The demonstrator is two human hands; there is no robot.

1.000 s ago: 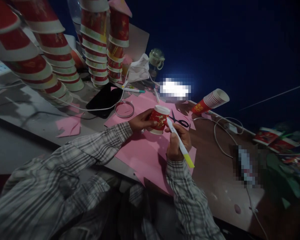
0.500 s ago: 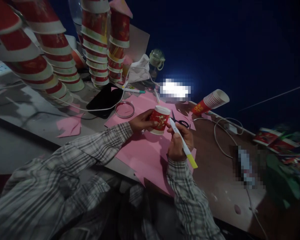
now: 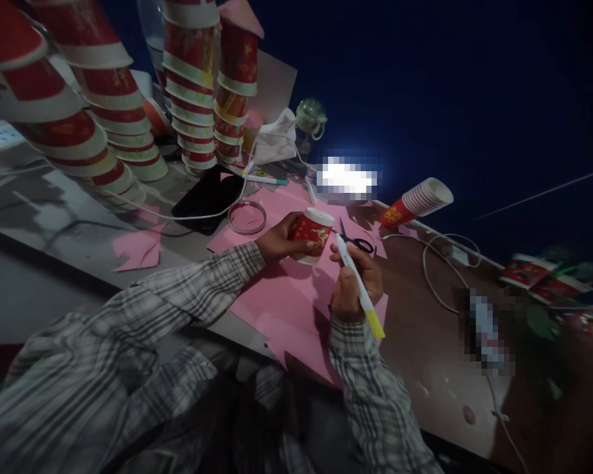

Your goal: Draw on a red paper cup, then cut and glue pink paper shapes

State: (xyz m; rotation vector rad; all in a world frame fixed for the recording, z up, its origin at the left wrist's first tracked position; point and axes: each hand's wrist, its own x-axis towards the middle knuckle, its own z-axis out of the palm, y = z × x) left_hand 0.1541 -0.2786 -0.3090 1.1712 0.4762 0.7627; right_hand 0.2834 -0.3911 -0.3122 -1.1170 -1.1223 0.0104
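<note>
head view: the left hand (image 3: 279, 240) is curled round a red paper cup with white bands and gold print (image 3: 312, 234), its thumb pressed across the front. the cup is over a pink sheet of cut paper (image 3: 281, 296), near the middle of the brown tabletop (image 3: 420, 336). the right hand (image 3: 346, 294) pinches a slim white marker with a yellow end (image 3: 364, 297) between thumb and fingers. the marker's upper end is just beside the cup; whether they touch, i cannot tell. black-handled scissors (image 3: 360, 245) lie just beyond the right hand, and a thin grey ring (image 3: 247, 231) lies to the left of the cup. a tilted stack of nested red-and-white paper cups (image 3: 415, 201) is farther right.
</note>
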